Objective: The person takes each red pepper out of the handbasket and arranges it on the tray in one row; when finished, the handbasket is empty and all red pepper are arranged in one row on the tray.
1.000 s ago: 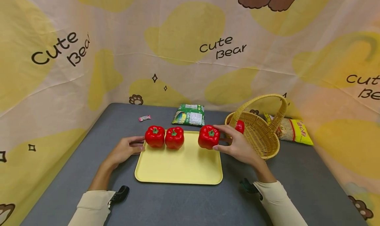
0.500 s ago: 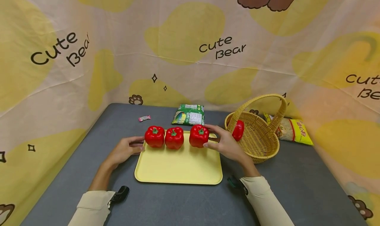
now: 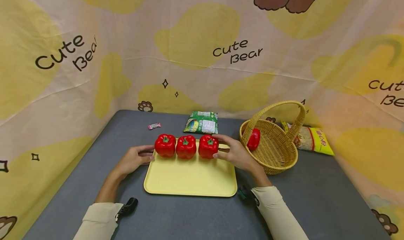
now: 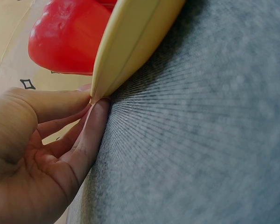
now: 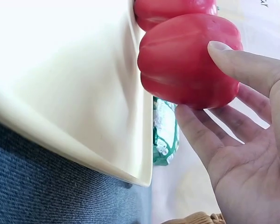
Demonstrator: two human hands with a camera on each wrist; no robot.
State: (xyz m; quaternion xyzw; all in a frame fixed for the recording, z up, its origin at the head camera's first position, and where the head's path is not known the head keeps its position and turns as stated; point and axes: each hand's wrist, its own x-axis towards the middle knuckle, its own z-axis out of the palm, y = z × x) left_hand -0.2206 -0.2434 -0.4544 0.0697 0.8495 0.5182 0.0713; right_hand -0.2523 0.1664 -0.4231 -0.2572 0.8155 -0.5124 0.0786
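Note:
Three red bell peppers with green stems stand in a row along the far side of a yellow tray. At the row's right end, my right hand holds one bell pepper between thumb and fingers; the right wrist view shows the thumb on its side and the fingertips beneath. To its left are the middle bell pepper and the left bell pepper. My left hand pinches the tray's left edge, thumb over the rim and fingers against its outer side, as the left wrist view shows.
A wicker basket with a red bell pepper in it stands right of the tray. Behind it lies a yellow-ended food bag. Beyond the tray are a green packet and a small pink wrapped sweet. Printed cloth hangs behind the table.
My right hand has carried its bell pepper left over the tray, up beside the middle one. The left hand has stayed at the tray's edge.

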